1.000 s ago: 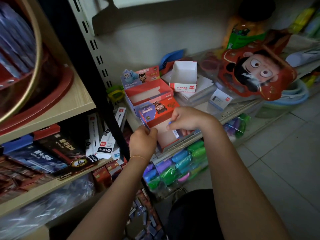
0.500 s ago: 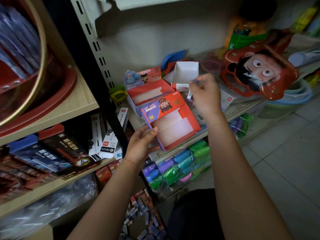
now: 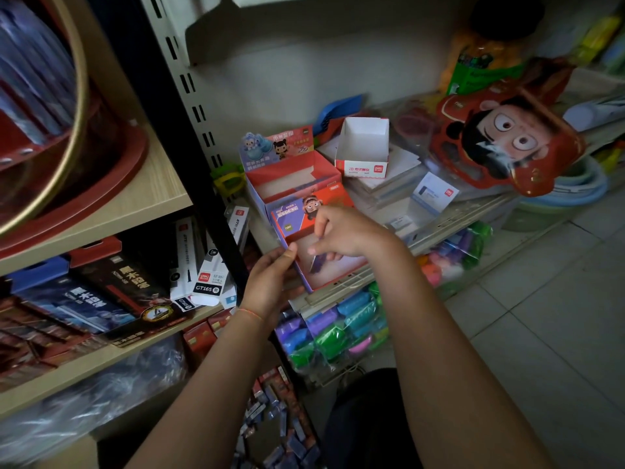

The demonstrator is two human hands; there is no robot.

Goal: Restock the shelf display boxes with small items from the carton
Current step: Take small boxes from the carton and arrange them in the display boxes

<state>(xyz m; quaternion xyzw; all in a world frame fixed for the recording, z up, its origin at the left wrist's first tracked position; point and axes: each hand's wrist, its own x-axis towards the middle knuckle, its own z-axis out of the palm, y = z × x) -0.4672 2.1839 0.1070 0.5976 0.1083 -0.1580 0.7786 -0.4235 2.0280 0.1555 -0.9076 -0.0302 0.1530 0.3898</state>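
1. The left hand (image 3: pixel 274 282), at centre frame, gripped the near left corner of the front display box (image 3: pixel 314 245), thumb pressed on its rim.
2. The right hand (image 3: pixel 341 236) reached into that box from the right, fingers pinching a small purple item (image 3: pixel 318 262) low inside it; the item was blurred.
3. The box was cardboard, red and purple, with a cartoon face on its raised back panel, sitting tilted at the front lip of the metal shelf (image 3: pixel 338 289).
4. Just behind it, touching, stood a second display box (image 3: pixel 287 177), red inside with a printed header card.
5. To the upper right of that, a small white open carton (image 3: pixel 363 147) sat on flat stacked packets.
6. Further right lay a glossy red cartoon-face pack (image 3: pixel 507 137), crowding the shelf's right end.
7. Under the shelf lip hung a clear bag of coloured pieces (image 3: pixel 338 330).
8. At the left of the frame, wood-grain shelves (image 3: pixel 148 204) held dark boxes; pale floor tiles (image 3: pixel 558 299) gave open room at lower right.
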